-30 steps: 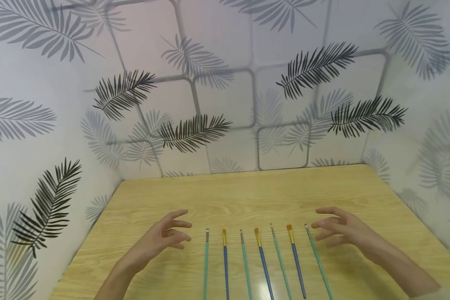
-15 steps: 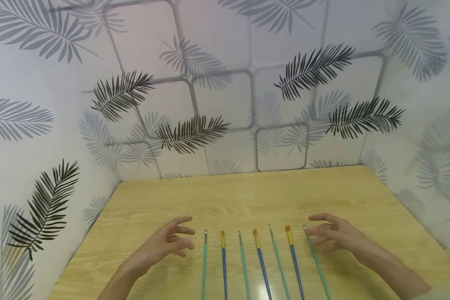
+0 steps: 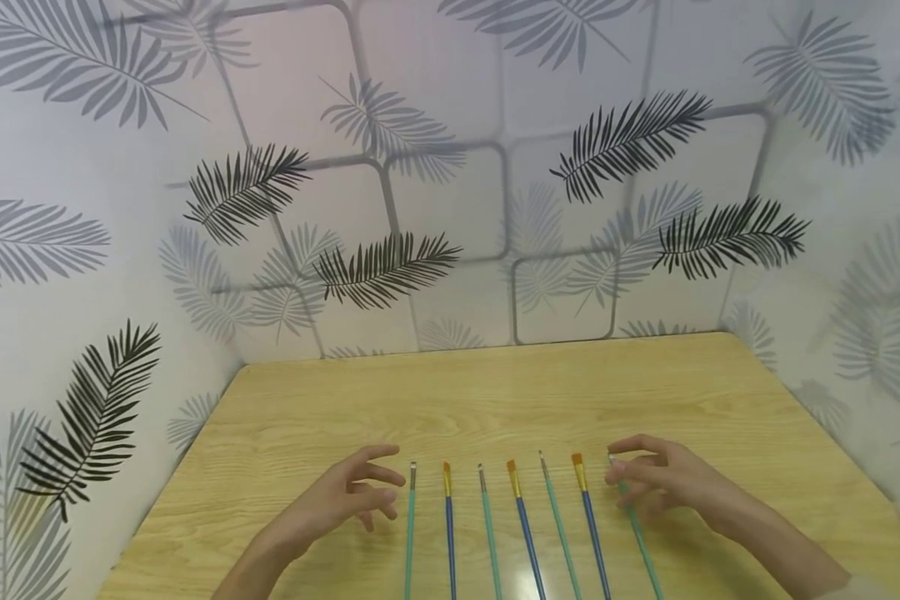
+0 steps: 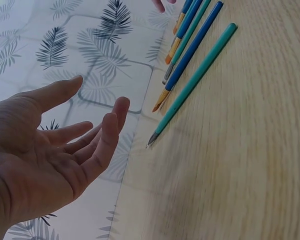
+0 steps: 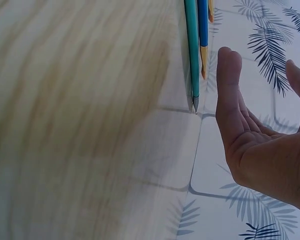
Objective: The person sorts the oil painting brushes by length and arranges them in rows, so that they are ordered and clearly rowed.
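Observation:
Several slim paintbrushes lie side by side on the wooden table, green handles alternating with blue, bristles pointing away from me. My left hand (image 3: pixel 345 498) hovers just left of the leftmost green paintbrush (image 3: pixel 410 542), its fingers loosely bent and holding nothing. Over the bristle end of the rightmost green paintbrush (image 3: pixel 643 550), my right hand (image 3: pixel 667 479) hangs with relaxed fingers that overlap the handle in the head view. The right wrist view shows that hand (image 5: pixel 262 135) apart from the green brush (image 5: pixel 192 55). Between these lie blue paintbrushes with orange bristles, such as the one (image 3: pixel 450 533) second from the left.
The wooden table (image 3: pixel 487 387) runs back to a wall (image 3: pixel 450 200) papered with grey and black feather-like leaves. Side walls with the same pattern stand at left and right. A bright reflection shows on the table near the front.
Both hands have moved inward: the left toward the leftmost brush, the right a little left over the rightmost brush. Both are also slightly lower in view. The brushes stay in place.

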### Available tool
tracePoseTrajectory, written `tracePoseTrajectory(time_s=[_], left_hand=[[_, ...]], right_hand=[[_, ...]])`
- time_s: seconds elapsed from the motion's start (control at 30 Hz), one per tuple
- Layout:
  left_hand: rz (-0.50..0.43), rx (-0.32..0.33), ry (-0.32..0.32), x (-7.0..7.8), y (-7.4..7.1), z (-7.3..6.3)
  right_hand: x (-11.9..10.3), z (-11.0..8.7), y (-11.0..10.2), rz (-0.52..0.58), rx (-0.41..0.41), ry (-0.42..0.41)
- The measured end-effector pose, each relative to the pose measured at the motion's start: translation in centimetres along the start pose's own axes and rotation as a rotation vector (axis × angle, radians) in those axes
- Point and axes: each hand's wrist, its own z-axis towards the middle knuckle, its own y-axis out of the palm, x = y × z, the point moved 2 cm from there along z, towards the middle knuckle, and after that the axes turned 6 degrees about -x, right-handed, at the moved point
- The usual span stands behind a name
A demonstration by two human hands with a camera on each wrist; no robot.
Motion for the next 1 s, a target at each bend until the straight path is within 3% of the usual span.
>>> tracePoseTrajectory(time_s=[0.67,1.0], left_hand=[[0.038,0.024,-0.028,0.7,1.2,0.2],[0.034,0.002,-0.047,0.7,2.0,0.4]], right_hand=[[-0.3,-0.4,0.3,-0.02,-0.05,-0.012],[-0.2,-0.5,0.5,-0.039,-0.057,0.015]])
